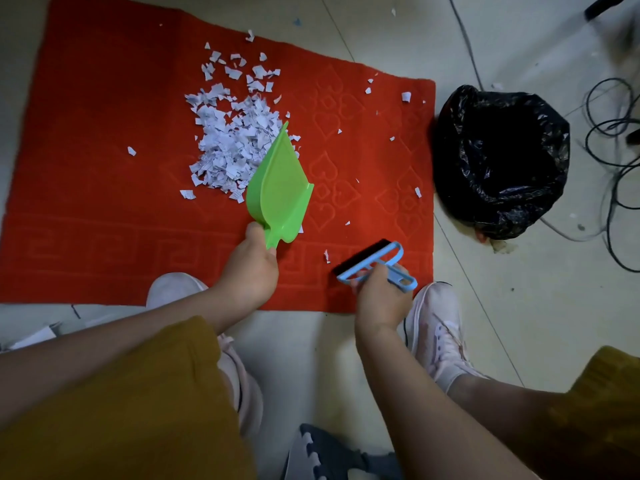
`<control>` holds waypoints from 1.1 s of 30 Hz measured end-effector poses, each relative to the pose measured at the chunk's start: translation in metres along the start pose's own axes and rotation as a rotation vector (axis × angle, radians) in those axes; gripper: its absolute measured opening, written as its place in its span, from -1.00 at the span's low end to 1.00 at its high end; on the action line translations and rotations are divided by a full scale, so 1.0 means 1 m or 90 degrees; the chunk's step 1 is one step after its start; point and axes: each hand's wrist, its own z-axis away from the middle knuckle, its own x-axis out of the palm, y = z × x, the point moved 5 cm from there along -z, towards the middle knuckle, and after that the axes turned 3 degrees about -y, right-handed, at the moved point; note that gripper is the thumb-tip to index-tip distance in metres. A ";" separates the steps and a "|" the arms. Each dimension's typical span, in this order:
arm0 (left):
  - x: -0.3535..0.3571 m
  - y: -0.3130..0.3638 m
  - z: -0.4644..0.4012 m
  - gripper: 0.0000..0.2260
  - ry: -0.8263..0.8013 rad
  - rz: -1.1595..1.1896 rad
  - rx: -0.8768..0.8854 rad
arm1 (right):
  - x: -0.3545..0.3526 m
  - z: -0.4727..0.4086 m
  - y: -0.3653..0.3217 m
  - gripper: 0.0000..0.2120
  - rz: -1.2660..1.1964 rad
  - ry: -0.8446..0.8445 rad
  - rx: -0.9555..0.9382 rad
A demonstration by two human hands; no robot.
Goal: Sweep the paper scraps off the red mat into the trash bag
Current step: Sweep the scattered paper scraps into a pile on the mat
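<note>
Dim, even indoor light; wide-angle bend at edges.
My view blurs top right; trash bag (502, 161) shows small glints.

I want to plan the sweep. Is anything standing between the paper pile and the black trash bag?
Only the green dustpan, held by the left hand against the paper pile on the side facing the trash bag. Beyond it, red mat with stray scraps.

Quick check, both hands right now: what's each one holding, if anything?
Left hand: grips the handle of the green plastic dustpan, set beside the white paper scrap pile.
Right hand: grips the blue-handled black-bristled brush.
</note>
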 end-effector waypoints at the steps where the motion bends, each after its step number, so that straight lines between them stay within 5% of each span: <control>1: 0.000 0.000 0.000 -0.81 0.000 0.001 -0.002 | -0.007 -0.003 0.004 -0.84 0.022 0.028 0.008; 7: -0.002 0.000 -0.001 -0.81 0.013 0.001 -0.009 | -0.005 0.005 0.024 -0.83 0.094 0.035 0.023; 16: -0.012 -0.004 -0.007 -0.85 0.057 0.005 -0.018 | 0.064 0.000 -0.037 -0.89 -0.019 -0.076 -0.062; 21: -0.018 -0.009 -0.009 -0.86 0.074 0.001 -0.027 | 0.041 -0.010 -0.012 -0.76 0.004 0.027 -0.024; 33: -0.029 -0.008 -0.018 -0.84 0.110 0.009 -0.033 | 0.118 -0.005 -0.058 -0.62 -0.067 -0.088 -0.035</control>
